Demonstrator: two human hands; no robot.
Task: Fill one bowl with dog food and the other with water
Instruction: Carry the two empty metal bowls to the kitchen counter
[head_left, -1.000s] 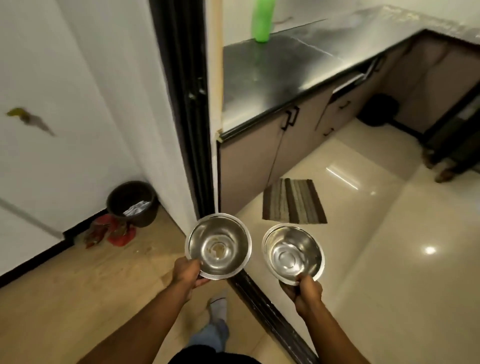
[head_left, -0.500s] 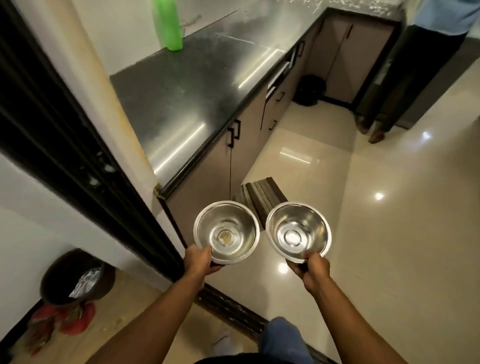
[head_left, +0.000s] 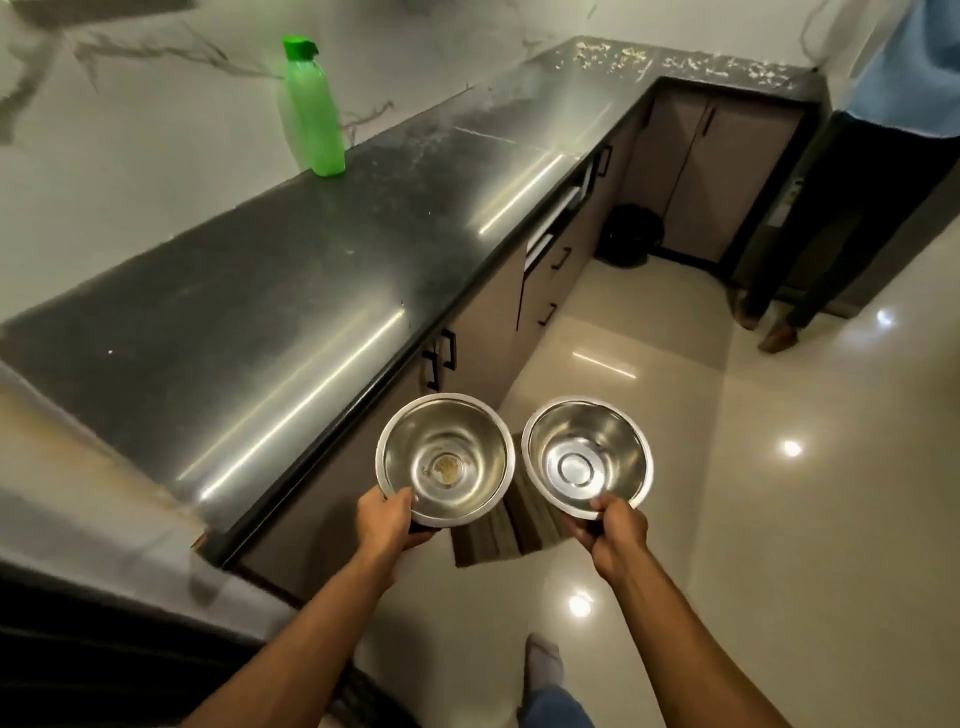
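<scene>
I have each grip on one steel bowl, both held out over the floor at lower centre of the frame. My left hand (head_left: 387, 522) pinches the near rim of the left bowl (head_left: 445, 457), thumb over the lip and fingers curled underneath; my right hand (head_left: 613, 530) holds the near rim of the right bowl (head_left: 587, 457) the same way. Neither bowl is filled: the left one shows only a brownish residue at its bottom, the right one looks clean.

The weak point, as I judge it, is the hold itself. Each bowl hangs from one edge only, so a knock could twist it out of the pinch. The two rims sit just beside each other, nearly touching, and the left bowl is close to the edge of the dark surface (head_left: 291, 291) running up the left of the frame. The tiled floor (head_left: 779, 519) is glossy, and a striped mat (head_left: 519, 530) lies right under the bowls, so a slip is possible. A person (head_left: 857, 171) stands at upper right, in the way ahead. A green bottle (head_left: 311, 111) stands at upper left, which may hold water; I cannot see any dog food.
</scene>
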